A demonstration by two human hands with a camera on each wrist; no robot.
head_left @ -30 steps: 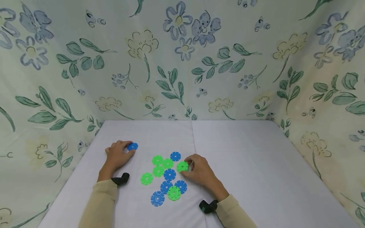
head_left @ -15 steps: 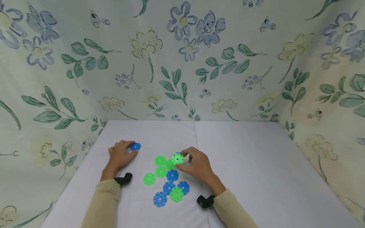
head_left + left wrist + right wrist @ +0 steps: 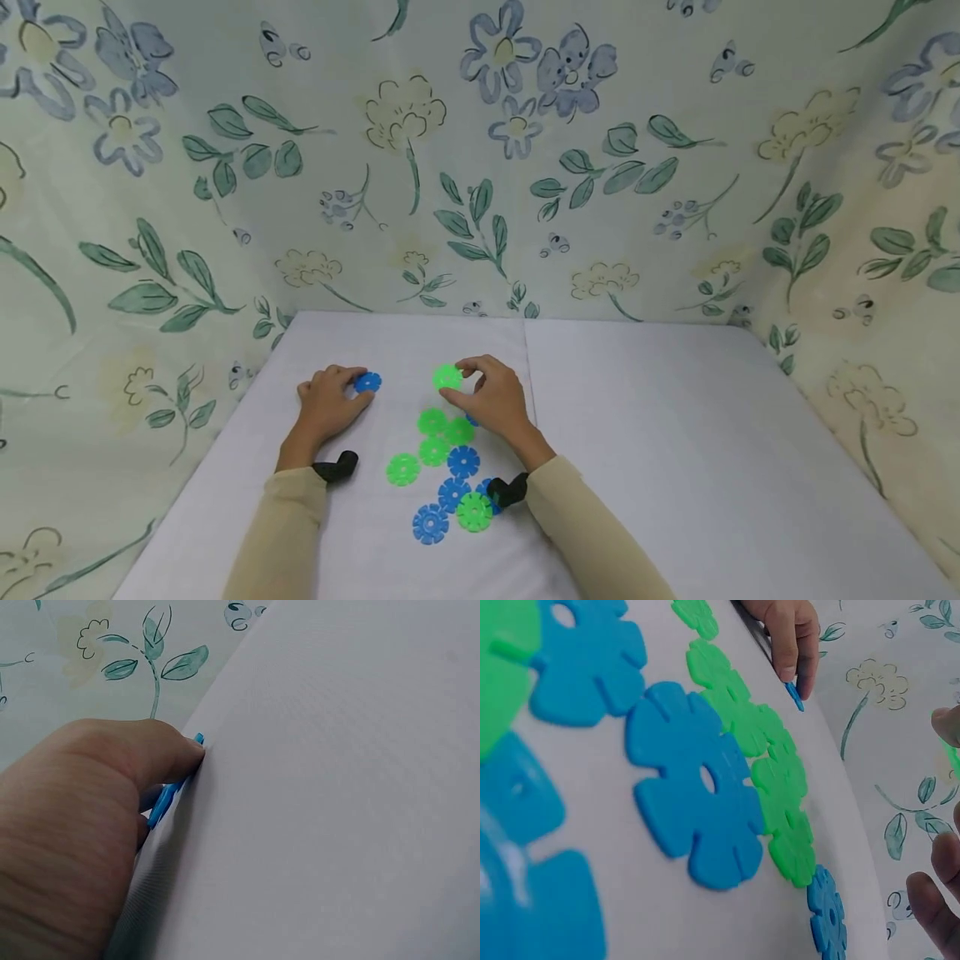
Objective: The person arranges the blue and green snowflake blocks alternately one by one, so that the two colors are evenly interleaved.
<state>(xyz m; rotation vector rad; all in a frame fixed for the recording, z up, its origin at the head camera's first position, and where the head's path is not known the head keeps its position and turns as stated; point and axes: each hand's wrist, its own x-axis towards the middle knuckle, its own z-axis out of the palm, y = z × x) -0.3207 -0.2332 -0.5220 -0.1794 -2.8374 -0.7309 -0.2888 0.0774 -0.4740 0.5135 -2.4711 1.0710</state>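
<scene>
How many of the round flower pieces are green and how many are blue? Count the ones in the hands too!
Green discs: 6, with one in the right hand
Blue discs: 6, with one in the left hand and two partly hidden
Total in sight: 12

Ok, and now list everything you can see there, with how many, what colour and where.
loose green discs: five, green, on the left half of the table
loose blue discs: five, blue, among the green ones, two partly hidden
held blue disc: one, blue, in the left hand
held green disc: one, green, in the right hand
table: one, white, under the discs
patterned backdrop: pale with leaves and flowers, behind and beside the table
wrist cameras: two, black, one at each wrist
sleeves: two, beige, on the arms
left hand: one, bare, left of the loose discs
right hand: one, bare, right of the left hand
</scene>
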